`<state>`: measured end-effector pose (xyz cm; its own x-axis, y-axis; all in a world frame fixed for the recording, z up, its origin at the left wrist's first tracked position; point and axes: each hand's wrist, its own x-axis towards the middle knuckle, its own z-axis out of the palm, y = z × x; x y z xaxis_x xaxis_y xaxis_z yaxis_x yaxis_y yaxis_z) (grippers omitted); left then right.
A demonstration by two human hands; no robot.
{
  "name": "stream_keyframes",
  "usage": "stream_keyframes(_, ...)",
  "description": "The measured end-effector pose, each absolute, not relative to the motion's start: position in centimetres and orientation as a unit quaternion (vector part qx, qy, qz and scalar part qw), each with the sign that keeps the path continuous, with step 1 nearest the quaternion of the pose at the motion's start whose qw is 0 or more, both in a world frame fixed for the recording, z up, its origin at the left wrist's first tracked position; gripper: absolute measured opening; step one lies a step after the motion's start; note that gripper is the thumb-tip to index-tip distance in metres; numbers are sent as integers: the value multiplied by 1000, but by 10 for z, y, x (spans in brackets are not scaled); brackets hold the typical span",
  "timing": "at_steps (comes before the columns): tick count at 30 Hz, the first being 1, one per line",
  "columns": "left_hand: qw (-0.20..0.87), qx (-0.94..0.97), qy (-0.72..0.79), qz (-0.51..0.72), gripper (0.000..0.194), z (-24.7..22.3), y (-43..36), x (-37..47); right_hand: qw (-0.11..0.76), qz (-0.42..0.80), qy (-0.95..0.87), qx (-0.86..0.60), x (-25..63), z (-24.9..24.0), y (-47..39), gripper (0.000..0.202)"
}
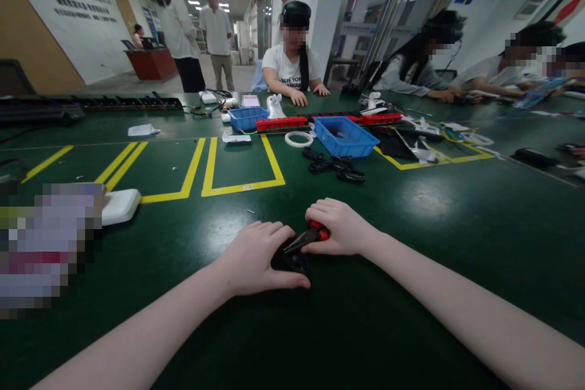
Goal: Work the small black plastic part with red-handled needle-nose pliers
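Note:
My right hand is closed around the red handles of needle-nose pliers, whose dark jaws point left. Under the jaws lies a small glossy black part, its exact kind hard to make out. My left hand holds this part between thumb and fingers, low over the green table. The jaws' tips reach the part beside my left forefinger; whether they grip anything cannot be seen. A thin metal pin lies just beyond my left hand.
Several black parts lie before a blue bin. Nearby are a white ring, a smaller blue bin and yellow tape outlines. A white box sits left. Across the table, a person in a headset rests both hands on it.

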<state>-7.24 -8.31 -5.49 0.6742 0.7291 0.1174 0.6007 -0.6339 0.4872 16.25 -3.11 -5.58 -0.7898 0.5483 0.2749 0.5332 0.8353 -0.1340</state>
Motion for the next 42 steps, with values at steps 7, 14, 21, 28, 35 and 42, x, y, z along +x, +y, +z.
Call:
stream_keyframes(7,207,891,374,154,56,-54,-84,-72,162,10,-946,-279,163,-54,-30,49)
stream_keyframes(14,221,888,371,161,56,-56,-83,-73,164,8,-944,-285,162,-54,-30,48)
stream_keyframes(21,231,883,368,178,51,-54,-84,-76,158,26,-947,-277,169,-48,-30,48)
stream_keyframes(28,253,874,363,200,52,-53,-85,-78,152,26,-945,-289,179,-47,-26,38)
stream_keyframes(35,261,874,359,196,50,-50,-86,-77,166,-7,-950,-263,178,-53,-27,27)
stream_keyframes(42,227,888,363,169,59,-55,-84,-75,199,-39,-940,-274,177,-55,-25,43)
